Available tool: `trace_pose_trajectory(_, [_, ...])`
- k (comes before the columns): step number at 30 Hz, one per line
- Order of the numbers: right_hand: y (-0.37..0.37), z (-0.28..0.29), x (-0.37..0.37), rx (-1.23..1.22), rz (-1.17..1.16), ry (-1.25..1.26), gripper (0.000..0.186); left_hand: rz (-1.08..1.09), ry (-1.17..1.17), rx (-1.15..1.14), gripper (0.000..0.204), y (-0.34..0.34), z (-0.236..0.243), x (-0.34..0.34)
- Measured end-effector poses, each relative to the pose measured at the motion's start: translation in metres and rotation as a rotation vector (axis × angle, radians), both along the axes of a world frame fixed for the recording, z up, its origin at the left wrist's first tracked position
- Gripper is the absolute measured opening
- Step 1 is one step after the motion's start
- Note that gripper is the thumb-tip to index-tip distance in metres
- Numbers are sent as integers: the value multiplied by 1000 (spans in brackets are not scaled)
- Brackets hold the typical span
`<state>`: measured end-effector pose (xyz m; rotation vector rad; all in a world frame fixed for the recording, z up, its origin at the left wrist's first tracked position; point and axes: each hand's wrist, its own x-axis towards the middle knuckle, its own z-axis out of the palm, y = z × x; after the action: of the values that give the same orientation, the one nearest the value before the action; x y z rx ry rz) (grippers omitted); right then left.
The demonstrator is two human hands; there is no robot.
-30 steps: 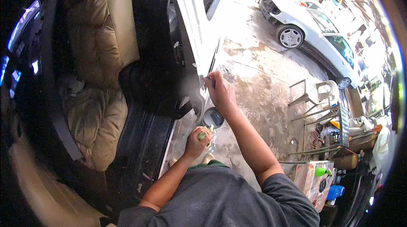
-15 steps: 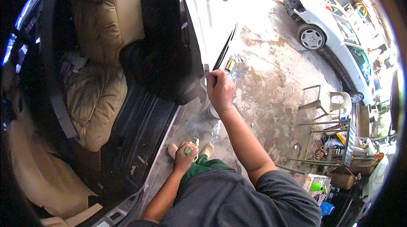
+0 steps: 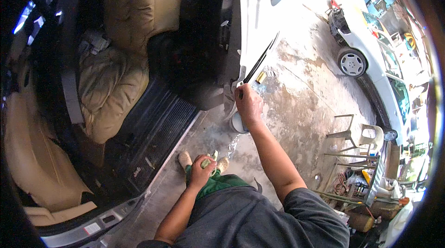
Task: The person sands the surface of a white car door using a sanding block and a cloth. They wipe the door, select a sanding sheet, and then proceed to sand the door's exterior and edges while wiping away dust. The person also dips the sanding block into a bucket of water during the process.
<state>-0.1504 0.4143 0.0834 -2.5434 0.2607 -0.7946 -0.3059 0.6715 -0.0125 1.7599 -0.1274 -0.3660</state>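
My right hand (image 3: 251, 108) is closed on the edge of the open white car door (image 3: 254, 21), near its lower corner. Low in front of my body, my left hand (image 3: 200, 172) wraps round a pale green, crumpled thing (image 3: 206, 163), whose kind I cannot make out; part of it pokes out past my fingers. A bucket (image 3: 239, 124) stands on the floor below my right hand, partly hidden by it.
To the left, the car's interior shows a tan seat (image 3: 116, 95) and a dark ribbed sill (image 3: 162, 123). Farther right are a plastic chair (image 3: 359, 132), a white car (image 3: 378, 58) and a cluttered metal rack (image 3: 373, 181). Wet patches mark the concrete floor (image 3: 301, 109).
The view has shifted, so the door, seat and my right hand appear farther right. More of the bucket shows below my right hand. Both hands keep their grips.
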Motion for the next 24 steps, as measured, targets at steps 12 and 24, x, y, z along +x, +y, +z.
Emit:
trace_pose_trajectory(12, [-1, 9, 9, 17, 7, -110, 16, 34, 59, 16, 17, 19, -8, -8])
trace_pose_trajectory(24, [-7, 2, 7, -41, -23, 8, 18, 22, 39, -32, 15, 9, -11, -8])
